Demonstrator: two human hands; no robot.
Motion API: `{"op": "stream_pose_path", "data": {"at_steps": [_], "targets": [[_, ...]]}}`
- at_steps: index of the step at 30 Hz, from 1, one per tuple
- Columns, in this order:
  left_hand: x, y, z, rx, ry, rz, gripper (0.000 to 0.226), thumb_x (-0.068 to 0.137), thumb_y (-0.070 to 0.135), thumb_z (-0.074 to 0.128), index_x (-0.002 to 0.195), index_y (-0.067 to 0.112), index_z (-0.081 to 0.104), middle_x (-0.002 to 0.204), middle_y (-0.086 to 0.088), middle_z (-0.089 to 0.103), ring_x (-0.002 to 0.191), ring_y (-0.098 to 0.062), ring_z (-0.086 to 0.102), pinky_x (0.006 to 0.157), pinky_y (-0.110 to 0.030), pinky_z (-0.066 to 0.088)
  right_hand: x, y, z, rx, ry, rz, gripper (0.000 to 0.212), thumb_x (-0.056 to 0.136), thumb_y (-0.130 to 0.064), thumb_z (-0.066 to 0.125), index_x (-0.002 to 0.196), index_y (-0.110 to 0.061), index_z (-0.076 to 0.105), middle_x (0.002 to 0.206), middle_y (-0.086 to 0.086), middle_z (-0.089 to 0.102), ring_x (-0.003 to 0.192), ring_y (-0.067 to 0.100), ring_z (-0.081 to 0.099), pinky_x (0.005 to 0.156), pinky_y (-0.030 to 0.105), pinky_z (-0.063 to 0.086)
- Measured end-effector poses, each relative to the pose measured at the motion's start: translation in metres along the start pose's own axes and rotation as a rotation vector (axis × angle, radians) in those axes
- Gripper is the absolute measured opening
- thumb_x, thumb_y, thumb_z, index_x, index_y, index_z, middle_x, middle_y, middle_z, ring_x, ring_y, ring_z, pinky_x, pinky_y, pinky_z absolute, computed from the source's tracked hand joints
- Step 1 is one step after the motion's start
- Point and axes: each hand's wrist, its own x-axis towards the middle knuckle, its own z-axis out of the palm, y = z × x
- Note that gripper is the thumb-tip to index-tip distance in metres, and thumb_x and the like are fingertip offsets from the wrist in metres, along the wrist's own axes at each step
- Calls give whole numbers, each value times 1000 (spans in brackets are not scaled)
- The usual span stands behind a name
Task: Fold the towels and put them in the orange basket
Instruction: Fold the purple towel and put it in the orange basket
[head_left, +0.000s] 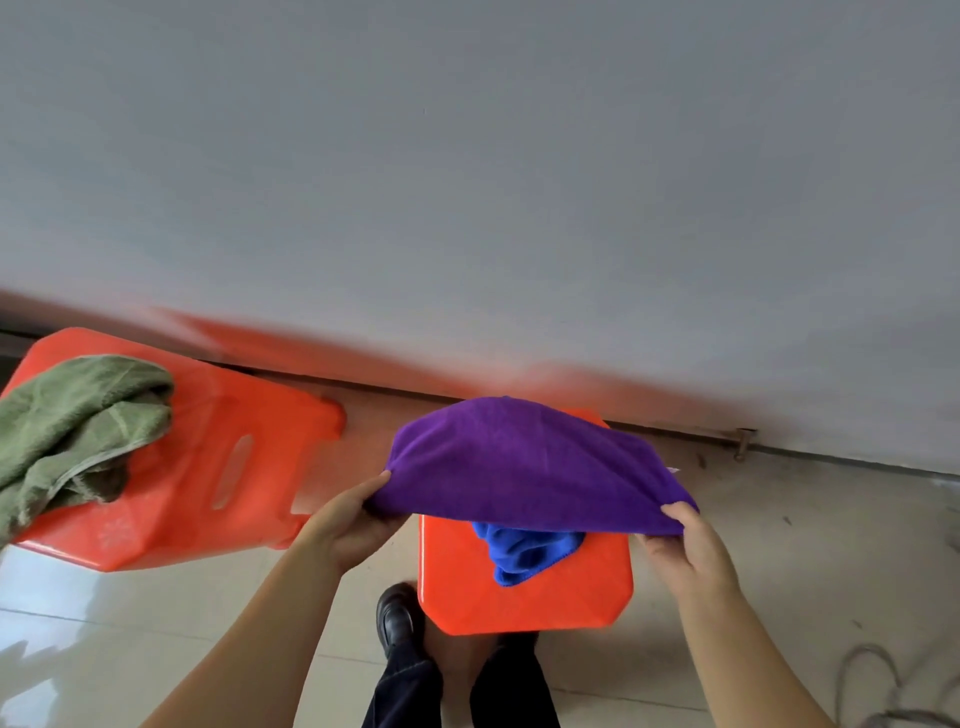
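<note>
Both hands up w/ the purple towel (524, 462) stretched between them: left hand (349, 522) pinches its 9 o'clock edge, right hand (693, 556) pinches the 3 o'clock corner. Towel hangs over an orange basket (524, 597) at approx 6 o'clock, w/ a blue towel (524, 553) lying in it. Green towel (72, 426) crumpled on another orange container (218, 467) at 9 o'clock. Black shoe (397, 618) on tiled floor (805, 545) just beside the basket.
</note>
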Motion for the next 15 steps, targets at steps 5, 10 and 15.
{"op": "stream_pose_path", "data": {"at_steps": [5,10,15], "targets": [[3,-2,-2,3,-268,-23,94,17,-3,89,106,2,57,90,-20,67,83,-26,61,67,-38,60,3,3,-11,52,-160,-51,43,65,10,50,102,-11,58,78,7,75,71,20,74,61,30,59],[-36,18,57,101,-469,96,81,23,5,87,99,3,59,82,-13,72,67,-22,70,64,-33,59,-4,-30,-5,171,-314,-143,86,13,4,83,96,-6,66,89,14,74,81,25,74,73,37,59],[-40,-2,68,271,-383,35,67,34,3,80,97,7,58,78,-12,70,61,-21,68,57,-32,58,0,-52,-27,171,-293,-163,91,7,3,84,97,-8,69,93,12,74,85,25,73,66,36,60]]}}
